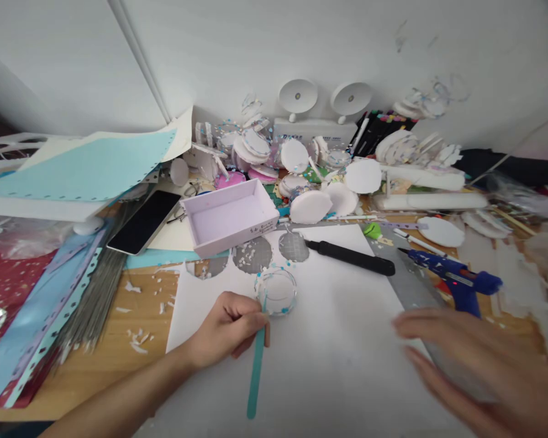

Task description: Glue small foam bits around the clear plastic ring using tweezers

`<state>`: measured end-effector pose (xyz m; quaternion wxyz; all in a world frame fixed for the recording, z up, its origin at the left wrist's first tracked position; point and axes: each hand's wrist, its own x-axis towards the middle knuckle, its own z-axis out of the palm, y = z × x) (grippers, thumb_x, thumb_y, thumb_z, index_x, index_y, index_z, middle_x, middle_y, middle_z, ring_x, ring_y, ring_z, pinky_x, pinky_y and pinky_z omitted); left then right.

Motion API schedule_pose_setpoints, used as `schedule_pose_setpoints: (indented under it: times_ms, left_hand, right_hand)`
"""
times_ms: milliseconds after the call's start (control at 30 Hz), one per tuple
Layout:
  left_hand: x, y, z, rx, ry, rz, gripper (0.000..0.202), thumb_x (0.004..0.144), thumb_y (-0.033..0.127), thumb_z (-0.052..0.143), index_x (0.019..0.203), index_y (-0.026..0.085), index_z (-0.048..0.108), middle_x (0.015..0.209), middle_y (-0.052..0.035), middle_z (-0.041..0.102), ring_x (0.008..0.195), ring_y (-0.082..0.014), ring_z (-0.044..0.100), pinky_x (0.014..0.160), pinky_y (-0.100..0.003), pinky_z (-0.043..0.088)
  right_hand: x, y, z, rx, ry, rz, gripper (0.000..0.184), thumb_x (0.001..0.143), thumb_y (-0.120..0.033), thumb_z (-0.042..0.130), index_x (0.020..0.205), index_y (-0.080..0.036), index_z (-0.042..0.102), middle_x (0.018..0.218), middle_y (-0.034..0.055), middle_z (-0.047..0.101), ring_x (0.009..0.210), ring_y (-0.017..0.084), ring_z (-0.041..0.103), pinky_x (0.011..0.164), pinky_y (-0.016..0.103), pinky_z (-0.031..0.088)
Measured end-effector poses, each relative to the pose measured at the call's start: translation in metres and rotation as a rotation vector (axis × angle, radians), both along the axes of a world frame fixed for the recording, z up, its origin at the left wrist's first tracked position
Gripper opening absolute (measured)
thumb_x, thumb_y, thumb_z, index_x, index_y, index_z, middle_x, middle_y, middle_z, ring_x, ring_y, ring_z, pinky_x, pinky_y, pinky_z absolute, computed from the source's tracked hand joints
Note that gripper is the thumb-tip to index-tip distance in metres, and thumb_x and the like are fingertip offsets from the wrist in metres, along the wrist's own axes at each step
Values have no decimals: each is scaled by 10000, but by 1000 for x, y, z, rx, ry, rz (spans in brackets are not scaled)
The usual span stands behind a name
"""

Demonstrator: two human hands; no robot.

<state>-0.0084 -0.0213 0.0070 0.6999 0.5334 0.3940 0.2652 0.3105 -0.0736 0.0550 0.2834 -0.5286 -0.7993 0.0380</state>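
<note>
The step in hand seems to be steadying a flat, smooth teal stick (254, 380), its upper end against a bead-rimmed round piece (281, 292) over a white sheet (338, 340). The left hand (231, 328) pinches the stick; the blurred right hand (475, 359), fingers spread, looks unladen. The next move calls for steadiness.

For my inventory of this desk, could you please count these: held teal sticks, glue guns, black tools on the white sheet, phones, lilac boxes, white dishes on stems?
Held teal stick: 1
Glue gun: 1
Black tool: 1
Phone: 1
Lilac box: 1
White dishes on stems: 2
Total: 7
</note>
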Motion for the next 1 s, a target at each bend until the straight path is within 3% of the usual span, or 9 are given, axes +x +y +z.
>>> schedule_pose_setpoints:
  times_ms: [67,133,200,333,667,767,900,1000]
  left_hand:
    - [0,0,0,-12,-23,14,392,819,348,533,521,118,644,298,47,388,293,-61,279,365,-208,240]
    - [1,0,-1,-15,-34,45,420,823,356,521,485,124,612,293,45,382,298,-57,259,372,-216,223]
    - [1,1,-2,-20,-41,78,471,826,361,500,405,150,499,282,46,354,297,-50,226,374,-221,199]
    - [0,3,-3,-43,-54,114,502,830,369,481,381,187,350,276,48,331,293,-47,205,367,-223,174]
    - [0,-2,-7,-13,-39,53,566,880,464,513,415,167,389,317,51,347,334,-51,244,397,-221,217]
    - [-1,-4,-5,77,-8,43,594,914,482,462,416,157,442,319,52,335,329,-53,249,406,-221,250]
    - [-5,-1,3,301,132,211,449,925,418,462,635,132,649,410,53,364,394,-74,321,426,-211,257]
    - [-4,4,4,402,209,375,302,901,344,511,709,148,638,486,57,374,450,-79,336,447,-202,264]
  right_hand:
    - [-44,11,11,56,-193,364,122,796,-225,589,860,-278,679,976,52,727,854,229,690,686,360,593]
    - [-78,28,14,268,-181,618,176,808,-150,518,848,-236,666,977,24,733,892,186,674,786,328,581]
    - [-102,45,9,420,-137,679,215,834,-143,466,845,-228,663,938,6,741,875,167,670,781,322,574]
    - [-127,64,-8,522,-192,749,259,873,-130,423,875,-197,674,910,6,736,843,157,664,731,309,576]
    - [-129,56,-23,585,-168,770,234,852,-112,459,803,-202,669,737,6,697,699,154,653,663,286,585]
    - [-118,53,-23,588,14,680,183,790,-54,527,721,-203,607,754,31,693,665,147,636,625,277,583]
    - [-95,60,-23,363,335,411,188,770,-44,573,779,-232,579,712,6,621,614,131,598,536,253,552]
    - [-83,70,-32,210,623,293,241,750,-17,595,810,-248,562,668,-26,543,599,127,573,532,272,526]
